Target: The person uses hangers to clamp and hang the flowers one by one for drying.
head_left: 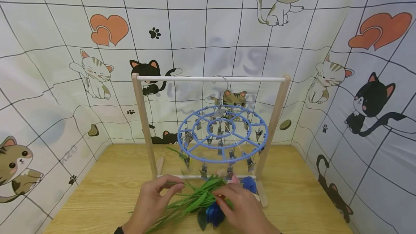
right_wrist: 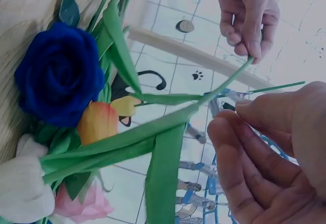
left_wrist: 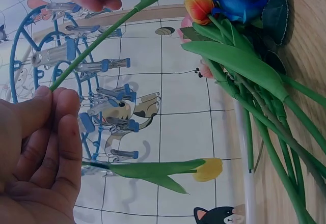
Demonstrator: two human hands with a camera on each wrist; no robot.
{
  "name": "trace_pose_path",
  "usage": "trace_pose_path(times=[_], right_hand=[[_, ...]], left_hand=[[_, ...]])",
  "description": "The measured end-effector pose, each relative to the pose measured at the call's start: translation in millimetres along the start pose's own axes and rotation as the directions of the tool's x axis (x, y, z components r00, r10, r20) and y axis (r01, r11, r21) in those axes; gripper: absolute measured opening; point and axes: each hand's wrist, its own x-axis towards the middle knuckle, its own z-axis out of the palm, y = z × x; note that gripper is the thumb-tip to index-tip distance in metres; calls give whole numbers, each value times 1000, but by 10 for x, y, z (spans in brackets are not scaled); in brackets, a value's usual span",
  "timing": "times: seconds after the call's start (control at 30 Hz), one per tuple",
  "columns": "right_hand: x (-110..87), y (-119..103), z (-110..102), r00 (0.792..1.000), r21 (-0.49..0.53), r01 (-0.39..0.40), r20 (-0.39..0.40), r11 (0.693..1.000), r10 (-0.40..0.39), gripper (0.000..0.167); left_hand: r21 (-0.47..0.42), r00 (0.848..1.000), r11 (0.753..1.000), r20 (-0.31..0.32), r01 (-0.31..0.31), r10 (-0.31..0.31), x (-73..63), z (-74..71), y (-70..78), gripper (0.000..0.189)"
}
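Note:
My left hand [head_left: 154, 199] pinches the end of a green stem [left_wrist: 91, 47] between thumb and fingers. That stem runs to broad leaves and a white tulip [right_wrist: 25, 191], seen at the lower left of the right wrist view. Beside the leaves, my right hand [head_left: 242, 205] has its fingers loosely bent, with thumb and forefinger close to the stem and nothing gripped. Under both hands lies a bunch of artificial flowers: a blue rose [right_wrist: 60, 74], an orange tulip [right_wrist: 97, 122], a pink flower [right_wrist: 84, 201] and many stems [head_left: 182, 205].
Behind the flowers stands a wooden rack [head_left: 279, 111] with a white top bar. A round blue clip hanger [head_left: 224, 161] hangs from it with several clips. A yellow tulip [left_wrist: 208, 169] hangs head down from one clip. Cat-patterned cloth surrounds the wooden table [head_left: 107, 176].

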Motion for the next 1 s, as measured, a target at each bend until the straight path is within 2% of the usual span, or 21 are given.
trace_pose_path(times=[0.1, 0.2, 0.33, 0.43, 0.53, 0.67, 0.8, 0.87, 1.0], right_hand=[[23, -34, 16, 999, 64, 43, -33, 997, -41, 36], [50, -74, 28, 995, 84, 72, -77, 994, -65, 41], [105, -131, 20, 991, 44, 74, -118, 996, -68, 48], [157, -162, 4, 991, -24, 60, -114, 998, -63, 51], [201, -178, -2, 993, -74, 54, -97, 996, -61, 48], [237, -182, 4, 993, -79, 60, -95, 995, -68, 41], [258, -185, 4, 993, -53, 56, -105, 997, -61, 36], [264, -185, -1, 993, -46, 47, -110, 998, -52, 35], [271, -186, -25, 992, -56, 17, -120, 998, -24, 32]], left_hand=[[0, 997, 997, -10, -79, 79, 33, 18, 34, 28], [-1, 988, 988, -7, -151, 151, 73, 45, 74, 32], [-5, 972, 972, 5, -234, 234, 130, 99, 134, 41], [-8, 958, 958, 7, -285, 285, 164, 144, 181, 40], [-28, 951, 950, 9, -310, 310, 183, 188, 226, 37], [-58, 949, 947, 10, -315, 316, 198, 236, 266, 37], [-53, 953, 952, 4, -301, 302, 211, 253, 287, 36], [-44, 960, 959, -3, -281, 281, 216, 251, 293, 37], [-27, 976, 976, -23, -217, 216, 218, 232, 287, 52]])
